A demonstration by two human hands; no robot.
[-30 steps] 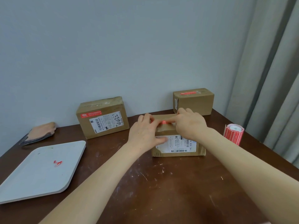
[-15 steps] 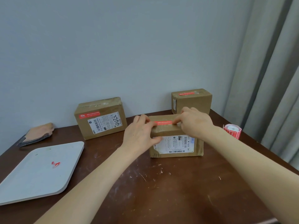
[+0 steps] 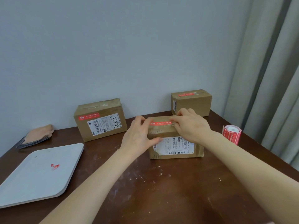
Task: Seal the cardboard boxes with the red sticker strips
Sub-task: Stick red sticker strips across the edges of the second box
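Brown scuffed table [image 3: 161, 196], pale wall behind.

- The red strip [image 3: 161, 123] lies on top of the near box [image 3: 176, 147]. Its long axis runs left to right, parallel to the box's front edge.
- Your left hand [image 3: 139, 136] grips the box's upper left corner. The fingers lie over the top at the strip's left end and the thumb is on the front face.
- Your right hand [image 3: 192, 126] covers the strip's right end with curled fingers and appears to pinch it. Whether that end is stuck down is hidden.
- Judgement: the press-down runs along the strip's length, from the left anchor rightward, and your right hand is nearer the unfinished end.
- The sticker roll [image 3: 231, 134] stands just right of the box, on your right hand's side.
- The far box [image 3: 192, 104] by the wall carries a strip on top.
- The left box [image 3: 100, 122] shows red only on its front.
- The tray [image 3: 24, 188] sits well left.
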